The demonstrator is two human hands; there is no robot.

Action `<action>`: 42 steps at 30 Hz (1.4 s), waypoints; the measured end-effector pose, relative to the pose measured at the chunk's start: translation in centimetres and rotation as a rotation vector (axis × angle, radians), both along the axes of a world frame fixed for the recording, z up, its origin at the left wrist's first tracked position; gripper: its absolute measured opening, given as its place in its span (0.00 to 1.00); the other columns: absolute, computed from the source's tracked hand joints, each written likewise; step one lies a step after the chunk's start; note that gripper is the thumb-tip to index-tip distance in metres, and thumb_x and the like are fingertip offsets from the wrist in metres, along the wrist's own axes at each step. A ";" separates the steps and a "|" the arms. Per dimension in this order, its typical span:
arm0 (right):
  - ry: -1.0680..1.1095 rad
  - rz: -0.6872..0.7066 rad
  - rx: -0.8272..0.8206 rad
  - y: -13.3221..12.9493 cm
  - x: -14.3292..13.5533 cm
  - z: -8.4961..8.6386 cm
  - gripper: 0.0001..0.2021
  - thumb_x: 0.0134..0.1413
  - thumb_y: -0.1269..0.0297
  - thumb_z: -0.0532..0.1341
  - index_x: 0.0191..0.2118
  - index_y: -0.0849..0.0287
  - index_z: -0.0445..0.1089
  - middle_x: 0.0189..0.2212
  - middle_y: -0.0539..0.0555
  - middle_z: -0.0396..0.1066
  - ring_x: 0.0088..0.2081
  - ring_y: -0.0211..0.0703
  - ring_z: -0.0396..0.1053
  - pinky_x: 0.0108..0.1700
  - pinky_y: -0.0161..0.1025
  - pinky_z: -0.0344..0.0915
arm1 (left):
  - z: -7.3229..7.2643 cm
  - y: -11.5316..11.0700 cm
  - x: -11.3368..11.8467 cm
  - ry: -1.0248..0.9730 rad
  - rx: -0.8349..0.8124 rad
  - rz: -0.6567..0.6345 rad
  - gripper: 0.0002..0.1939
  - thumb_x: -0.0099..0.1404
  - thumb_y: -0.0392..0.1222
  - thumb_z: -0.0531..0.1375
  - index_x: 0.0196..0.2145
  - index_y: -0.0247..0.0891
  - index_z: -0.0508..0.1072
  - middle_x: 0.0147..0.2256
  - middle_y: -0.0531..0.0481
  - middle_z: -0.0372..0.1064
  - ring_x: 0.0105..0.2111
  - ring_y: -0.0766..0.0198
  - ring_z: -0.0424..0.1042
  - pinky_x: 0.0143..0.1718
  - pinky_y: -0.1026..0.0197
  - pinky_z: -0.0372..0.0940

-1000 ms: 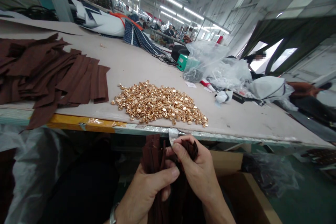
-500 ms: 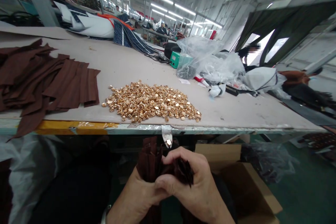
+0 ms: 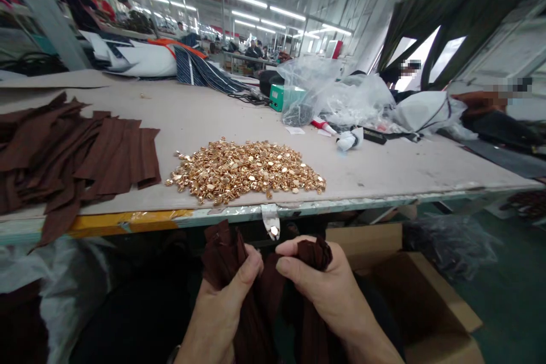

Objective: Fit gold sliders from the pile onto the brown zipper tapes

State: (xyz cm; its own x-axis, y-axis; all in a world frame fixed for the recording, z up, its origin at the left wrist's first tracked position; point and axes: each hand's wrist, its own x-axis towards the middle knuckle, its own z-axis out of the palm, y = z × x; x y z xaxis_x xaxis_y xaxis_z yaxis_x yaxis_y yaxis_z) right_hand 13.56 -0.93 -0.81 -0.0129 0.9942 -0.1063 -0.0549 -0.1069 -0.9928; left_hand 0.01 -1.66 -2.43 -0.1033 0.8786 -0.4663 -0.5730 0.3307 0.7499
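Observation:
My left hand [image 3: 228, 298] is closed round a bundle of brown zipper strips [image 3: 222, 256], whose ends stick up above the thumb. Beside it, my right hand [image 3: 324, 281] grips another brown bundle [image 3: 314, 253], with thumb and forefinger pressed together at its left side. Brown strips hang down below both hands. Just above and between the hands, a metal holder [image 3: 270, 217] at the table edge carries one gold piece [image 3: 273, 231]. A heap of small gold metal pieces [image 3: 247, 170] lies on the table behind it.
More brown strips [image 3: 106, 153] lie at the left of the table [image 3: 191, 116]. Clear plastic bags [image 3: 354, 96] and a green box [image 3: 281, 96] stand farther back. Below the table at right is an open cardboard box [image 3: 409, 296]. People work in the background.
My hands have moved apart, each keeping its brown bundle. The left thumb has left the right hand's thumb. The camera view has shifted and tilted slightly.

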 end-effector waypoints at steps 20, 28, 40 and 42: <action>-0.414 0.161 0.637 -0.5 0.2 -0.4 0.02 0.53 0.73 0.62 0.31 0.61 0.70 0.25 0.51 0.69 0.27 0.37 0.66 0.29 0.33 0.61 | -0.5 0.5 -0.1 -0.051 -0.006 -0.218 0.15 0.53 0.49 0.66 0.22 0.36 0.69 0.12 0.61 0.52 0.14 0.75 0.48 0.15 0.70 0.48; -0.056 0.062 0.210 0.1 0.2 -0.4 0.10 0.46 0.64 0.68 0.26 0.61 0.68 0.23 0.47 0.63 0.25 0.33 0.59 0.28 0.32 0.57 | 0.3 0.4 0.1 -0.082 0.017 -0.218 0.11 0.50 0.43 0.69 0.27 0.36 0.72 0.13 0.60 0.58 0.13 0.77 0.51 0.15 0.71 0.49; 0.458 0.038 -0.289 1.3 0.0 -0.1 0.15 0.44 0.61 0.66 0.22 0.59 0.58 0.15 0.42 0.62 0.11 0.22 0.43 0.13 0.25 0.49 | 0.7 1.4 -0.1 0.087 0.066 -0.203 0.14 0.54 0.46 0.65 0.20 0.36 0.67 0.13 0.58 0.59 0.13 0.76 0.52 0.15 0.70 0.47; 0.461 0.032 -0.317 1.4 -0.2 0.0 0.15 0.42 0.62 0.66 0.23 0.59 0.57 0.14 0.41 0.62 0.11 0.23 0.44 0.13 0.24 0.48 | 0.8 1.5 -0.1 0.078 0.061 -0.223 0.14 0.54 0.46 0.65 0.19 0.36 0.67 0.12 0.59 0.57 0.12 0.75 0.52 0.15 0.70 0.47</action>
State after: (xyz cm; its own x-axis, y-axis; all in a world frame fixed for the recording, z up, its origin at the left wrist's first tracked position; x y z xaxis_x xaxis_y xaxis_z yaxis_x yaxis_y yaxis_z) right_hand 13.38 0.50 -0.85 -0.1586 0.9128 -0.3763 -0.4671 -0.4052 -0.7859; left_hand -0.10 -0.20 -1.67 0.0628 0.9099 -0.4101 -0.4306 0.3954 0.8113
